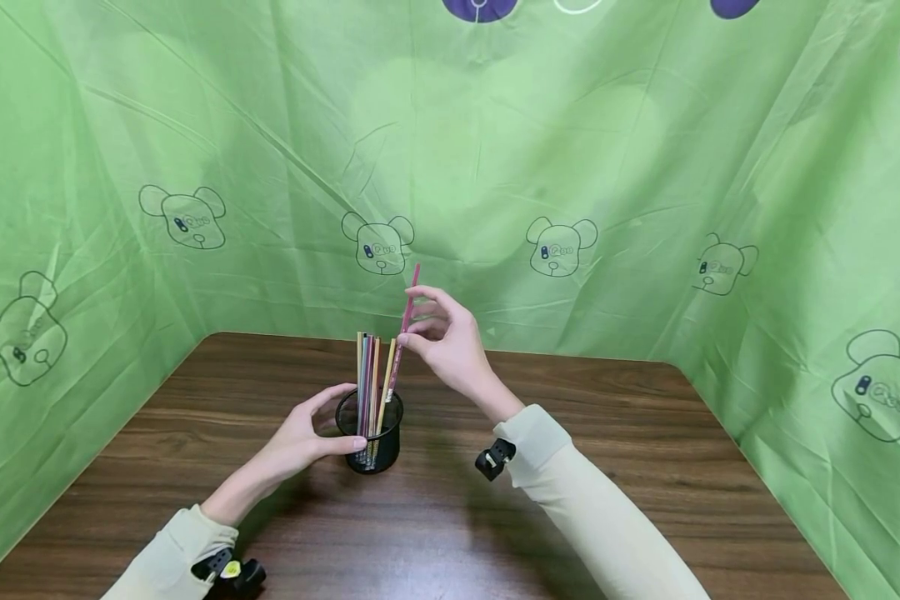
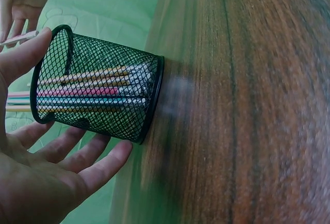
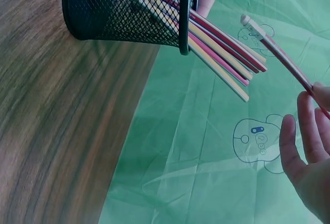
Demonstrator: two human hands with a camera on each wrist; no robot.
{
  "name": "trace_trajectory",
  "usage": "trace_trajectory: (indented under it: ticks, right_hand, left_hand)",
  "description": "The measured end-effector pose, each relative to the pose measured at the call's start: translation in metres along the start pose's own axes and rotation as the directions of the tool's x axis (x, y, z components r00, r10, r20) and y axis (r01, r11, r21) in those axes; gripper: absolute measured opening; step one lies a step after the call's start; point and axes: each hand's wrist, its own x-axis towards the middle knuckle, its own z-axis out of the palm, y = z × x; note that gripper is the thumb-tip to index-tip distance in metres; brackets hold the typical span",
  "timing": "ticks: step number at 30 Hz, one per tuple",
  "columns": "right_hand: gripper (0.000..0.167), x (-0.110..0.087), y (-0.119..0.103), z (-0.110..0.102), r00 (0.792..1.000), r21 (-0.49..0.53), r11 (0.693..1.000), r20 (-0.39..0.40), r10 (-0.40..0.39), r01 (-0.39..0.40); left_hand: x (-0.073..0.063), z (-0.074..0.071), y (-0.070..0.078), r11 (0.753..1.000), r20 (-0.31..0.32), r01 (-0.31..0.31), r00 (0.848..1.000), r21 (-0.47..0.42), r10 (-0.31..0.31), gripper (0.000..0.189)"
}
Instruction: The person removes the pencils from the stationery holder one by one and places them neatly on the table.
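Lettering first: the cartoon bear faces (image 1: 379, 250) printed across the green cloth (image 1: 457, 150) carry a small word that looks like "Qoo", though it's too faint to swear by. There's fine marking along the pink pencil (image 3: 285, 60) as well, far too tiny to read.

Now to the hands! The right hand (image 1: 453, 342) has that pencil in a pinch, thumb against fingertips, the other fingers loosely bent. Over on the other side, the left hand (image 1: 307, 429) is cupped round the black mesh cup (image 1: 386, 448), thumb across the front near the rim, fingers curving behind, the grip wide rather than tight.

And what a slim thing that pencil is: pink-red, tilted slightly off upright, its metal band and whitish eraser pointing down. From the right wrist that eraser end shows clear of the cup, just beyond its mouth and beside the bunch; from the head it lines up with the rim.

Inside the cup, a cluster of pencils (image 1: 370, 362) leans together, yellow, pink, dark red and pale blue-green, pale ends at the bottom, plain ends poking out above. The cup stands upright on the dark wood-grain counter (image 1: 607, 400).
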Motion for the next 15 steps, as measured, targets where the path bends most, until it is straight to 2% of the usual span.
trace_trajectory:
  ticks: [7, 15]
  right_hand:
    - [0.064, 0.001, -0.002, -0.011, 1.000, 0.030, 1.000, 0.019, 0.006, -0.006]
    - [0.064, 0.000, 0.005, -0.036, 0.998, 0.036, 0.999, 0.057, 0.030, -0.032]
  left_hand:
    - [-0.001, 0.001, 0.002, 1.000, -0.007, 0.009, 1.000, 0.004, -0.009, 0.083]
    - [0.000, 0.000, 0.000, 1.000, -0.008, 0.000, 1.000, 0.013, 0.001, 0.083]
